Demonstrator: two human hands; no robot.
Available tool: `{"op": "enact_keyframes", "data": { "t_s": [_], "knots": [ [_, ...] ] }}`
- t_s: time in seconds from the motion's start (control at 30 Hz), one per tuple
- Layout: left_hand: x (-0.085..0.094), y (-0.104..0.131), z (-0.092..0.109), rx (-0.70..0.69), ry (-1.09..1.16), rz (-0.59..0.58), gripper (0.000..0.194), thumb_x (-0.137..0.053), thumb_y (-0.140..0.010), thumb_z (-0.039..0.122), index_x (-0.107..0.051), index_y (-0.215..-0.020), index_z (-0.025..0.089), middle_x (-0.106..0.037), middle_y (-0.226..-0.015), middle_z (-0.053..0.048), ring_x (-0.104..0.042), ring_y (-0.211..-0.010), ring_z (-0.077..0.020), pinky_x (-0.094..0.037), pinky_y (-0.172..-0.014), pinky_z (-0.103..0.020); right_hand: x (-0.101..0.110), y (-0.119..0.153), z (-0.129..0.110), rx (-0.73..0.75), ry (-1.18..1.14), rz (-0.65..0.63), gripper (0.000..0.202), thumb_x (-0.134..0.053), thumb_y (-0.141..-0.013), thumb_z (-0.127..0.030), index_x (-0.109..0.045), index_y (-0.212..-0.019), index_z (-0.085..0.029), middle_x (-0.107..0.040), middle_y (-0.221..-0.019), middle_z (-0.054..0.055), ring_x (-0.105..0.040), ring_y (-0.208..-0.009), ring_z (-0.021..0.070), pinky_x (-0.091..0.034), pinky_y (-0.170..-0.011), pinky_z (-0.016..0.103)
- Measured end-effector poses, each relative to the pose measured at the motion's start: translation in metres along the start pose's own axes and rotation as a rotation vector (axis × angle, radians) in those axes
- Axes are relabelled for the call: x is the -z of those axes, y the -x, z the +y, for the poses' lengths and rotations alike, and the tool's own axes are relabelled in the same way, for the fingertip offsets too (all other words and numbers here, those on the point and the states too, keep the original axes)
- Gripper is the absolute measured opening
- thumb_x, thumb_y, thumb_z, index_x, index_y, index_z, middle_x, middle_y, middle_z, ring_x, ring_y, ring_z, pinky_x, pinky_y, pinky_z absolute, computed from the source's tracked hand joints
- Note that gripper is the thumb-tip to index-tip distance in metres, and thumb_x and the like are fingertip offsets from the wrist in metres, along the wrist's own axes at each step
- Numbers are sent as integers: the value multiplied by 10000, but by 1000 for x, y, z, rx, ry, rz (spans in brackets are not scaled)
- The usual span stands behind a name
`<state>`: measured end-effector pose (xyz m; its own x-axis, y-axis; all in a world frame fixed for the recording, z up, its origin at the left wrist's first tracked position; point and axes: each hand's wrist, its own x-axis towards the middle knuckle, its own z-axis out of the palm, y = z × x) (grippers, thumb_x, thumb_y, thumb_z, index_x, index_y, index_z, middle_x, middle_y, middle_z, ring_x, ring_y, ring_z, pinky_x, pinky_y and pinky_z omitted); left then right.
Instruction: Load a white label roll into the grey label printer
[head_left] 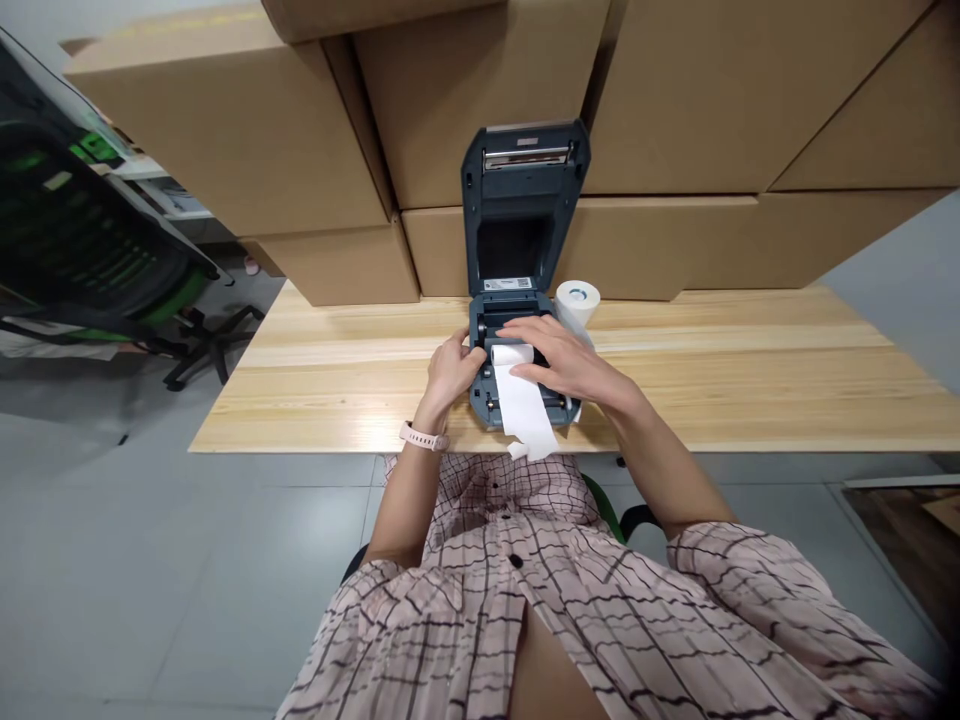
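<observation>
A dark grey label printer (pixel 484 400) stands on the table with its lid (pixel 525 205) tilted up and back. Inside its bay lies a small white paper roll (pixel 512 355), and a loose strip hangs from it over the printer's front, its end curled. My left hand (pixel 452 372) grips the left side of the printer, thumb over the rim. Across the bay reaches my right hand (pixel 559 358), thumb and fingers around the paper roll and partly hiding its right end. Just behind the right hand stands a larger white paper roll (pixel 577 300).
Large cardboard boxes (pixel 480 110) are stacked along the back of the wooden table (pixel 750 380), close behind the raised lid. An office chair (pixel 97 240) stands on the floor to the left. The table's front edge runs close to my lap.
</observation>
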<state>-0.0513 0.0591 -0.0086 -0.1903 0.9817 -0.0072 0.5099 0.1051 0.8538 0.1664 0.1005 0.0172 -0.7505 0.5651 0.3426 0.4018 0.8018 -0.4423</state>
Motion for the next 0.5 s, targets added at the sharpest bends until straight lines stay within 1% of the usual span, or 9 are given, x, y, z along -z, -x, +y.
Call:
{"op": "enact_keyframes", "data": {
  "t_s": [0.07, 0.13, 0.2, 0.27, 0.33, 0.43, 0.5],
  "knots": [
    [0, 1, 0, -3, 3, 4, 547, -555, -820, 257, -706, -1335, 155, -693, -698, -33, -595, -686, -209, -416, -686, -311, -2, 4, -7, 19, 18, 58, 363, -609, -1023, -330, -701, -1363, -245, -656, -1444, 114, -584, -1300, 333, -499, -1104, 557],
    [0, 1, 0, -1, 7, 5, 554, -554, -818, 257, -702, -1341, 150, -685, -685, -27, -588, -675, -206, -415, -681, -311, -5, 10, -15, 55, 53, 64, 261, -561, -1056, -291, -780, -1185, -233, -717, -1319, 111, -625, -1203, 309, -545, -1030, 517],
    [-1, 1, 0, 6, 19, 4, 569, -558, -813, 253, -692, -1356, 145, -685, -683, -22, -590, -667, -200, -421, -684, -309, -10, 19, -24, 93, 116, 43, 297, -505, -1080, -233, -800, -1104, -212, -762, -1239, 112, -663, -1140, 290, -580, -961, 474],
    [-2, 1, -1, 10, 34, 4, 580, -561, -815, 252, -683, -1371, 142, -694, -691, -20, -597, -662, -194, -431, -687, -306, -14, 30, -33, 108, 190, 39, 319, -481, -1081, -181, -788, -1169, -191, -772, -1281, 121, -687, -1179, 293, -599, -966, 475],
    [-2, 1, -2, 10, 44, 10, 578, -564, -826, 261, -679, -1379, 140, -703, -699, -21, -599, -656, -190, -437, -683, -304, -16, 40, -42, 111, 236, 44, 331, -483, -1082, -172, -755, -1270, -181, -746, -1374, 132, -686, -1270, 296, -601, -1032, 500],
    [-3, 1, -4, 7, 67, 13, 559, -582, -848, 295, -682, -1376, 140, -712, -706, -23, -596, -656, -187, -441, -679, -301, -18, 51, -54, 97, 254, 51, 345, -492, -1098, -240, -711, -1356, -171, -700, -1459, 142, -661, -1365, 291, -574, -1126, 525],
    [-4, 2, -5, 1, 85, 9, 539, -593, -863, 313, -687, -1365, 142, -709, -704, -21, -592, -656, -182, -439, -677, -295, -20, 54, -59, 78, 263, 78, 361, -486, -1105, -273, -702, -1363, -143, -700, -1457, 153, -665, -1365, 303, -572, -1136, 532]
  ]
}}
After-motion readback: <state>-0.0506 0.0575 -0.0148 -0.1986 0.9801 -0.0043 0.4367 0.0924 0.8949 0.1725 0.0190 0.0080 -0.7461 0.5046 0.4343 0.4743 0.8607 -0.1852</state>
